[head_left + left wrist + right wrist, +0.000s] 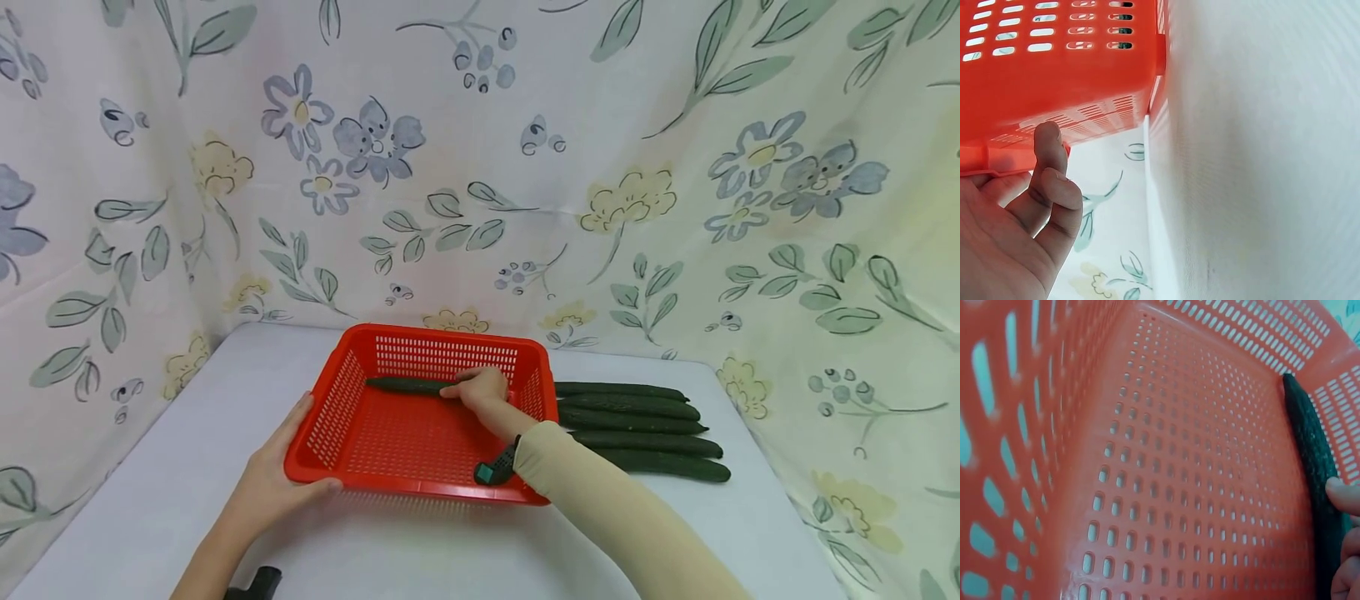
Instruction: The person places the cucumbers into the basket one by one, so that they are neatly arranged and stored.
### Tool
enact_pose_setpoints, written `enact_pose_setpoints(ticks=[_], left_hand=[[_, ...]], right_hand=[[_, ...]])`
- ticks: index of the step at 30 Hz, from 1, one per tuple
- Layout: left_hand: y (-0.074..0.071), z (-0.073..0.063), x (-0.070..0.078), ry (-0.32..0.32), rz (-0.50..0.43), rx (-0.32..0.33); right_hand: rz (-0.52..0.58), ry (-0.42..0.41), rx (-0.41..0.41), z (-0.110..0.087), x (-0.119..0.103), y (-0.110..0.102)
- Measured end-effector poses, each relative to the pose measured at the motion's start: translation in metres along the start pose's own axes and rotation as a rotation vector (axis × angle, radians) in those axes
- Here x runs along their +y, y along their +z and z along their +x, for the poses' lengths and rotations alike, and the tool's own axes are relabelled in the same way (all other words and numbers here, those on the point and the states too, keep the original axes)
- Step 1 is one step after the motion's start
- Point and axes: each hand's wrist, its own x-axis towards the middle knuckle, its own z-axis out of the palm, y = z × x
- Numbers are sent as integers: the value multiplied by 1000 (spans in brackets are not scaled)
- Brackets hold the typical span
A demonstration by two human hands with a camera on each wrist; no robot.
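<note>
A dark green cucumber [405,385] lies along the back wall inside a red plastic basket [420,487] with slotted sides. My right hand [483,388] reaches over the basket's front right and grips the cucumber near its right end. In the right wrist view the thumb and fingers close round the cucumber [1310,437], which lies on the basket floor along its wall. My left hand [273,479] holds the basket's front left corner, thumb along the front rim. Seen from the left wrist, bent fingers [1054,187] lie under the rim, outside the wall.
Several more cucumbers [637,422] lie side by side on the white table [135,492], close against the basket's right side. A floral cloth [465,167] hangs behind the table and along both sides. A black device [495,471] is strapped at the right wrist.
</note>
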Motion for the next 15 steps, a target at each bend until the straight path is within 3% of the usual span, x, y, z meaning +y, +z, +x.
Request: enact_pose_setpoints(ticks=[9,15], left_hand=[[-1,0,0,13,1,8],[-1,0,0,11,3,8]], right_hand=[[6,-76,18,-1,-4,-2],[-24,-157,-16,1,-10,-3]])
